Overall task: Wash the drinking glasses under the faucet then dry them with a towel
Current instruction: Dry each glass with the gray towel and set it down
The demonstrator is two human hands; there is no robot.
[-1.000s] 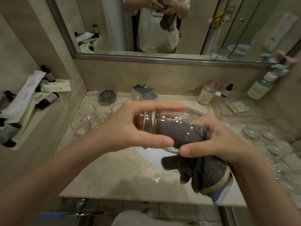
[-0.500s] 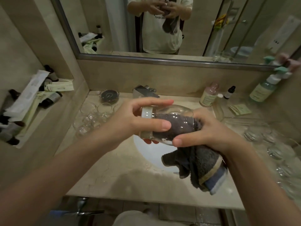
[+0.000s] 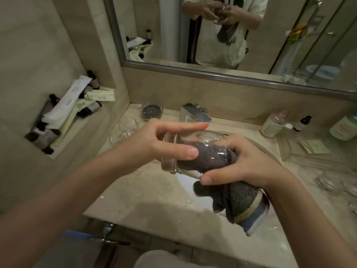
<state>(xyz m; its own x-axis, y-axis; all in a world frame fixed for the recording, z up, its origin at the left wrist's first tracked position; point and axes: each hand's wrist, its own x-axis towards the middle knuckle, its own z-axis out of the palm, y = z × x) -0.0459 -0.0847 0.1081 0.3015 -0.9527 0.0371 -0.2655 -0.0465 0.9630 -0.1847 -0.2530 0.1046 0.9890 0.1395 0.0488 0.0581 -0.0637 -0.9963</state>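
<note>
Grey terry towel (image 3: 237,198) hangs from the right hand (image 3: 249,163), which grips it and stuffs it into the clear drinking glass (image 3: 193,149), lying sideways over the counter's front edge, base gripped by the left hand (image 3: 154,146).

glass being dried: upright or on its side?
On its side. The glass lies roughly level above the sink, base in the left hand, mouth toward the right hand, which stuffs the grey towel inside.

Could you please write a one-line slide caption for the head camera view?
Left hand holds a drinking glass sideways over the sink while right hand pushes a grey towel inside.
</note>
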